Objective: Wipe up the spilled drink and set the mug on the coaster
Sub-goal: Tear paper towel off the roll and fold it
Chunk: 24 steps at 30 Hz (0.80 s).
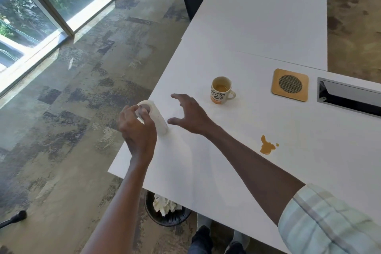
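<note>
Pale plaid sleeve (329, 220) rolled up, rt arm

Head-worn view, downward over table (257, 27)

The mug (221, 93), at twelve o'clock from the hands, bears dark printed marks too small to read.
</note>
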Available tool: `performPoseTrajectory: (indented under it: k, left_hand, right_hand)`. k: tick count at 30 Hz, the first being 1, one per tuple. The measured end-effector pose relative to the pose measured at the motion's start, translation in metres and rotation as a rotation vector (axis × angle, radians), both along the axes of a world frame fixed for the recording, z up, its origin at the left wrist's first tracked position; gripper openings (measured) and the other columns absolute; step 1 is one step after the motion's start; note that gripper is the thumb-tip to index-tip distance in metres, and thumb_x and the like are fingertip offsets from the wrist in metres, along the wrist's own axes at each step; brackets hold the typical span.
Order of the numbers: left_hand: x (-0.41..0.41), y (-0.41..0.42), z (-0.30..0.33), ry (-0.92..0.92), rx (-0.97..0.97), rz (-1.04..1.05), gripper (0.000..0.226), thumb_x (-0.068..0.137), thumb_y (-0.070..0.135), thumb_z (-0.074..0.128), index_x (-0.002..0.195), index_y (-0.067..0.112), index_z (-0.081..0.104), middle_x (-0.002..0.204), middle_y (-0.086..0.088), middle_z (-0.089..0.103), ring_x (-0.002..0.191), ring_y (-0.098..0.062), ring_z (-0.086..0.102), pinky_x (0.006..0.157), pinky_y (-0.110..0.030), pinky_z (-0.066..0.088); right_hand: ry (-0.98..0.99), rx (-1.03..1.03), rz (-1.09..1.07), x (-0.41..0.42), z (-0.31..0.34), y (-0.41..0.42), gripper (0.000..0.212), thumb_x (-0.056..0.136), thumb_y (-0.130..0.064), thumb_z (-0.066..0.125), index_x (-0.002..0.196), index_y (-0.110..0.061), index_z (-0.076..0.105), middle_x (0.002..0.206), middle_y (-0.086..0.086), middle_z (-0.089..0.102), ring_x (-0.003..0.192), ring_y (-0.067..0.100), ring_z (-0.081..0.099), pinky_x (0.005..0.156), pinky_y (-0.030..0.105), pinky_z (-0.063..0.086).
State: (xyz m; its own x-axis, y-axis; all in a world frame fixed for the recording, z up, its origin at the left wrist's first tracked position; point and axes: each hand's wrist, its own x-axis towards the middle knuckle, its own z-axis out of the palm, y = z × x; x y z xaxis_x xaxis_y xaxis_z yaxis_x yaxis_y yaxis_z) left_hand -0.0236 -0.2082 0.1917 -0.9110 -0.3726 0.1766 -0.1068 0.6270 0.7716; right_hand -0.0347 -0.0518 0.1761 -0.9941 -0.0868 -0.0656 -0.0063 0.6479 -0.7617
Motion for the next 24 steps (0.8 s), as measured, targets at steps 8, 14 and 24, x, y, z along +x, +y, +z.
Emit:
performPoseTrajectory:
  k: [8,14,24]
  left_hand:
    - [-0.002,-0.018,0.000,-0.097,0.091,-0.058,0.026,0.095,0.020,0.061,0.113,0.006,0.073,0.117,-0.013,0.074,0.110,-0.024,0.068,0.094,-0.042,0.056]
    - [-0.009,-0.022,0.001,-0.102,0.154,-0.063,0.020,0.094,0.017,0.064,0.106,0.012,0.079,0.107,-0.006,0.078,0.100,-0.018,0.072,0.089,-0.028,0.056]
    - [-0.018,-0.025,-0.003,-0.098,0.184,-0.109,0.021,0.090,0.016,0.065,0.104,0.017,0.081,0.093,-0.002,0.080,0.077,-0.005,0.069,0.063,0.004,0.040]
  right_hand:
    - [0.025,0.085,0.097,-0.016,0.007,-0.048,0.096,0.079,-0.035,0.077,0.152,-0.009,0.022,0.156,0.009,0.033,0.137,0.032,0.036,0.108,0.045,0.038]
    - [0.061,0.121,0.101,-0.028,0.006,-0.049,0.073,0.084,-0.020,0.070,0.147,-0.007,0.036,0.147,0.011,0.049,0.129,0.031,0.046,0.103,0.044,0.042]
    - [0.072,0.122,0.033,-0.041,0.008,-0.046,0.051,0.088,-0.015,0.058,0.138,-0.014,0.049,0.129,0.007,0.065,0.113,0.030,0.062,0.092,0.043,0.051]
